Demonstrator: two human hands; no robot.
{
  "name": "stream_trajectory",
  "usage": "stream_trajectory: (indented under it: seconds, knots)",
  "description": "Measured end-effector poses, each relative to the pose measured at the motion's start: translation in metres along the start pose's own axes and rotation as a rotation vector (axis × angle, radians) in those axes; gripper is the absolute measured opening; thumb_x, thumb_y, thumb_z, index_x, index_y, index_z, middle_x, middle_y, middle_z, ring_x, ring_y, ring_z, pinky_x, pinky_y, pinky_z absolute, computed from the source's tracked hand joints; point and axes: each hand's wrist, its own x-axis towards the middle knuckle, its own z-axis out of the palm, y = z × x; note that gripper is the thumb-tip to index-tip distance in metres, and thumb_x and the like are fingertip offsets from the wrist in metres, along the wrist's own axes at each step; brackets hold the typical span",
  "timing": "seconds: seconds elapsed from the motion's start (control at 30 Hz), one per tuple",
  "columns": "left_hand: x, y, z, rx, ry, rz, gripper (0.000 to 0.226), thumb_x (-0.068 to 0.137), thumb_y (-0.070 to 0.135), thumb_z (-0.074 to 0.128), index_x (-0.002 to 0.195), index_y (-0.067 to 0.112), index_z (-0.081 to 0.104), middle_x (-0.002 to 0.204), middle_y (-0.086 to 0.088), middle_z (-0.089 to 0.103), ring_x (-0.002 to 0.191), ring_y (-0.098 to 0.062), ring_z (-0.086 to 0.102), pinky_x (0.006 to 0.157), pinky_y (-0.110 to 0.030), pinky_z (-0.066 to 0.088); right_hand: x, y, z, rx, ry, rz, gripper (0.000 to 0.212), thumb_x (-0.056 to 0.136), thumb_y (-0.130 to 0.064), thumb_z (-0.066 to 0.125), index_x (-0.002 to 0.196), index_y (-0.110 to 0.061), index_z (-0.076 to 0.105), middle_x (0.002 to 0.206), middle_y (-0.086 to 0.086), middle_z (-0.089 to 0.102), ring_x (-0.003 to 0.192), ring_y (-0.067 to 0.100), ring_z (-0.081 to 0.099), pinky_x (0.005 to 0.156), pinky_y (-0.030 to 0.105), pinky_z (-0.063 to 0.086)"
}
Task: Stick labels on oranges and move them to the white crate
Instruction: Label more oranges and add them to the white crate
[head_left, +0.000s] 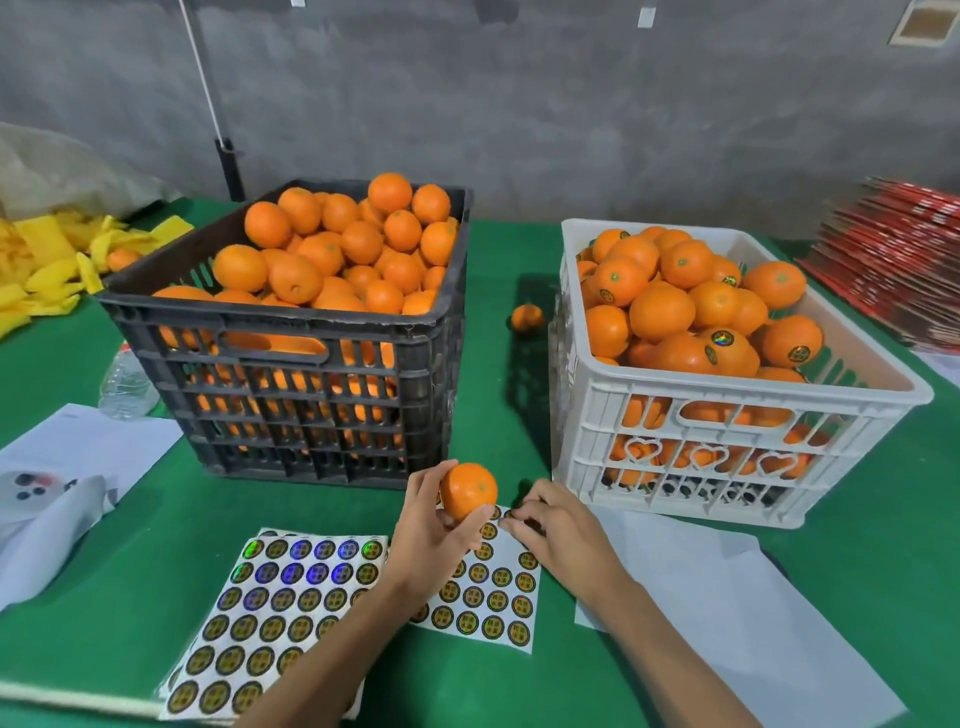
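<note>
The left hand (431, 535) clamped its fingers round a smooth round orange (467, 491); the right hand (550, 525) had fingers curled, pinching at the glossy label sheet (493, 597) beside the slatted white crate (727, 431).

L hand (434, 530) raised, fingers (470, 519) curled in a grip, R hand (553, 525) lowered, fingers pinching

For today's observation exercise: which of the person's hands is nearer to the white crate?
Right. The right hand picks at the label sheet just before the white crate; the left hand holds an orange farther left.
</note>
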Motion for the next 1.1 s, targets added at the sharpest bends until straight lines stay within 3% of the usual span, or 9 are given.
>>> stream_trajectory:
  seconds: [0.1,0.27,0.43,0.6,0.73,0.8,1.0,1.1]
  knots:
    - [-0.002,0.001,0.000,-0.012,-0.009,0.006,0.072,0.079,0.058,0.076,0.140,0.039,0.043,0.127,0.023,0.039,0.076,-0.016,0.075,0.084,-0.042,0.060,0.000,0.004,-0.001,-0.015,-0.001,-0.051,0.033,0.099,-0.037,0.063,0.103,-0.007,0.077,0.095,0.002,0.058,0.090,0.019,0.054,0.079,0.039,0.049]
    - [-0.001,-0.001,-0.002,-0.002,0.004,-0.007,0.071,0.082,0.057,0.076,0.141,0.038,0.042,0.128,0.021,0.040,0.077,-0.015,0.075,0.082,-0.038,0.061,-0.004,0.009,0.001,0.084,-0.023,-0.021,0.048,0.092,-0.049,0.068,0.123,-0.013,0.073,0.104,-0.003,0.058,0.099,0.012,0.053,0.087,0.028,0.047]
    - [-0.002,0.001,-0.001,0.000,0.012,-0.013,0.066,0.086,0.045,0.078,0.141,0.036,0.043,0.129,0.016,0.042,0.078,-0.013,0.075,0.079,-0.028,0.060,-0.001,0.011,0.005,0.141,0.008,-0.017,0.035,0.092,-0.043,0.071,0.112,-0.016,0.079,0.101,-0.007,0.056,0.096,0.010,0.051,0.086,0.026,0.044]
    - [-0.003,0.002,-0.003,-0.015,0.008,-0.035,0.067,0.084,0.048,0.079,0.141,0.036,0.044,0.129,0.015,0.043,0.080,-0.016,0.075,0.078,-0.032,0.061,0.001,0.010,0.006,0.306,0.052,0.086,0.019,0.092,-0.037,0.073,0.096,-0.021,0.082,0.092,-0.011,0.058,0.092,0.004,0.052,0.081,0.021,0.043]
    - [-0.003,0.003,-0.004,-0.009,-0.008,-0.037,0.067,0.085,0.050,0.077,0.141,0.036,0.043,0.130,0.013,0.042,0.080,-0.016,0.075,0.081,-0.034,0.061,0.006,0.007,0.004,0.360,0.053,0.166,0.016,0.093,-0.032,0.072,0.085,-0.021,0.080,0.087,-0.011,0.060,0.085,0.006,0.056,0.077,0.027,0.047]
    - [-0.002,0.006,-0.004,-0.012,-0.013,-0.048,0.066,0.086,0.046,0.077,0.142,0.034,0.042,0.131,0.010,0.041,0.077,-0.017,0.075,0.082,-0.036,0.061,0.008,0.001,0.002,0.354,0.102,0.190,0.019,0.095,-0.031,0.069,0.082,-0.020,0.078,0.087,-0.008,0.062,0.082,0.007,0.057,0.077,0.031,0.049]
    - [0.010,0.039,0.005,-0.002,0.031,0.007,0.072,0.089,0.039,0.076,0.148,0.028,0.037,0.133,0.009,0.036,0.078,-0.015,0.074,0.077,-0.024,0.058,0.025,-0.037,-0.027,0.280,0.410,0.158,0.020,0.100,-0.032,0.062,0.096,-0.018,0.077,0.093,-0.010,0.060,0.084,0.006,0.058,0.077,0.031,0.051]
    - [0.023,0.075,0.010,0.000,0.079,0.084,0.070,0.090,0.032,0.076,0.149,0.025,0.038,0.133,0.010,0.034,0.078,-0.003,0.071,0.071,-0.015,0.056,0.029,-0.054,-0.055,0.268,0.487,0.123,0.025,0.104,-0.032,0.058,0.102,-0.016,0.077,0.099,-0.007,0.062,0.088,0.006,0.059,0.080,0.033,0.053]
